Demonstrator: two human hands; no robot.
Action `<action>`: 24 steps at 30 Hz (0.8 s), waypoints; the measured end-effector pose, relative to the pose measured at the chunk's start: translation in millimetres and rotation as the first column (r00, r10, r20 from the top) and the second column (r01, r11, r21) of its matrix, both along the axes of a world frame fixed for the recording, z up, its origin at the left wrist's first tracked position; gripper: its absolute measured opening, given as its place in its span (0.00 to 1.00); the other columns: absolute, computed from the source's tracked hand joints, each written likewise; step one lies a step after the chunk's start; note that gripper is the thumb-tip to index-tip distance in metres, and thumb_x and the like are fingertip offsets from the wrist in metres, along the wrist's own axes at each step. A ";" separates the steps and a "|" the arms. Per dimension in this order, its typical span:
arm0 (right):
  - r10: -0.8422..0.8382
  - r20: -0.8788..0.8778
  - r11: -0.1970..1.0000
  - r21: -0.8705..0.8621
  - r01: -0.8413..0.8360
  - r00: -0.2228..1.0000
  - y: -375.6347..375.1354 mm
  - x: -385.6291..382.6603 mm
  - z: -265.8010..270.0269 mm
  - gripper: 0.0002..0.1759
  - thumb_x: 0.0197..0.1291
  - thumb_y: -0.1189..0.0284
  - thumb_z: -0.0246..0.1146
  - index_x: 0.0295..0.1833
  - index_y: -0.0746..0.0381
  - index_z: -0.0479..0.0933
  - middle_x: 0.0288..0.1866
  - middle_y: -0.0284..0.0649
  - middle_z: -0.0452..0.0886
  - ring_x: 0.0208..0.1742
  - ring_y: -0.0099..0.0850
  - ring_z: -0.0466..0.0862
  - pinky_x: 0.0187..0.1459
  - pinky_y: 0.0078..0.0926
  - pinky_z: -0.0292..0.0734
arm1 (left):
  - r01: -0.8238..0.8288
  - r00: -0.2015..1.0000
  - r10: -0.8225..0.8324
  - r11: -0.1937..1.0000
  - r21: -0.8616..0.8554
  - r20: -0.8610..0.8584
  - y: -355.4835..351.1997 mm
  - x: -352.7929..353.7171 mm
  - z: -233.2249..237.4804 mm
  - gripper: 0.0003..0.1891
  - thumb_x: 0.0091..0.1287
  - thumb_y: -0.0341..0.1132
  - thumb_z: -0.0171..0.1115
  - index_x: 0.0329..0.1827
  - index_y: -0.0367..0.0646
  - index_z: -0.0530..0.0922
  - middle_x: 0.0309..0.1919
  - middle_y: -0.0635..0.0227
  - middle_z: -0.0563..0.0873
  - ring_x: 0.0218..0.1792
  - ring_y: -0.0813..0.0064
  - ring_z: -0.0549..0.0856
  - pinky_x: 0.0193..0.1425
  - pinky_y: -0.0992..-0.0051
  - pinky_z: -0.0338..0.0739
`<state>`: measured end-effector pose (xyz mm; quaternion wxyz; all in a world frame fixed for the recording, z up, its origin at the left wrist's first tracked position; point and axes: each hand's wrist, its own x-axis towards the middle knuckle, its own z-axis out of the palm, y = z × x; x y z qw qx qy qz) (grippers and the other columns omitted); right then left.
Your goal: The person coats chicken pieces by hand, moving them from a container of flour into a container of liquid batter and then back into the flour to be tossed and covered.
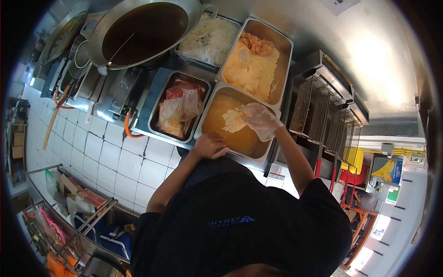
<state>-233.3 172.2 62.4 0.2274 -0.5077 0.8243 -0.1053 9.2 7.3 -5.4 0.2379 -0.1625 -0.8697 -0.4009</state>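
My right hand (262,121), in a clear plastic glove, is closed on a pale, coated piece of meat (233,121) at the surface of a thin yellow-brown liquid. The liquid fills a metal tray (199,129) directly before me. Bare and with curled fingers, my left hand (211,146) grips the tray's near left corner. Beyond the liquid stands a second metal tray (287,51) of pale flour (251,74), with a heap of orange-pink raw meat (255,44) at its far end.
Left of the liquid, a smaller tray (156,121) holds plastic bags (182,106) of food. A wide wok (194,27) of dark oil sits at the back left, near a tray of shredded pale food (207,39). Wire fryer baskets (318,108) hang to the right.
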 end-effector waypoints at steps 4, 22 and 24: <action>-0.213 0.321 0.977 0.072 0.201 0.923 -9.1 26.5 -32.2 0.27 0.68 0.56 0.68 0.65 0.63 0.79 0.57 0.48 0.87 0.59 0.43 0.85 0.60 0.38 0.80 | -0.001 1.000 0.001 1.000 0.016 0.013 0.9 1.0 2.7 0.10 0.66 0.41 0.68 0.30 0.47 0.86 0.28 0.66 0.85 0.33 0.61 0.86 0.37 0.62 0.80; 0.313 -0.054 0.925 0.243 -0.291 0.948 -71.4 32.8 -109.3 0.08 0.56 0.67 0.64 0.39 0.56 0.84 0.40 0.43 0.87 0.45 0.42 0.89 0.48 0.39 0.83 | 0.040 0.998 -0.041 0.999 0.016 0.055 -0.9 3.8 4.4 0.15 0.72 0.44 0.64 0.32 0.44 0.87 0.30 0.64 0.88 0.38 0.60 0.88 0.45 0.62 0.82; 0.507 -0.155 0.840 0.309 -0.445 0.848 -71.8 25.5 -117.4 0.10 0.57 0.66 0.64 0.42 0.57 0.84 0.43 0.42 0.87 0.48 0.40 0.88 0.50 0.38 0.84 | 0.052 0.996 -0.050 0.999 -0.017 0.076 -2.5 4.5 5.6 0.15 0.73 0.44 0.63 0.32 0.44 0.87 0.31 0.64 0.89 0.39 0.60 0.88 0.45 0.62 0.82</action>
